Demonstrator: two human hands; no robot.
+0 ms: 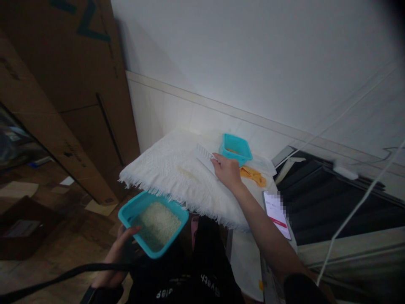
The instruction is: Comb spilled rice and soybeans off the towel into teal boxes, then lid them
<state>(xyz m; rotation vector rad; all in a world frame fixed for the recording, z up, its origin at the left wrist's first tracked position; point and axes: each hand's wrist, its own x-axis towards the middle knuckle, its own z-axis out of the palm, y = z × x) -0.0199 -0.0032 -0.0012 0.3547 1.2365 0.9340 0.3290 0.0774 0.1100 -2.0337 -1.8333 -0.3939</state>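
Note:
My left hand (120, 245) grips the near left rim of a turquoise plastic container (185, 215), its thumb over the edge. White rice grains (160, 221) lie inside it. The container is just below the fringed edge of a white cloth (158, 164). In my right hand (227, 169) is a flat white piece with a ribbed, comb-like edge (205, 157), held against or just above the cloth; its exact kind is unclear. A small pale yellowish patch, perhaps grains (188, 173), lies on the cloth to its left.
A second turquoise container (243, 158) with yellow-orange contents stands by the wall. Near it lie an orange cloth-like item (253, 175) and a phone (276, 215) with a lit screen. Tall cardboard boxes (85, 93) rise at left; a white cable (351, 207) hangs at right.

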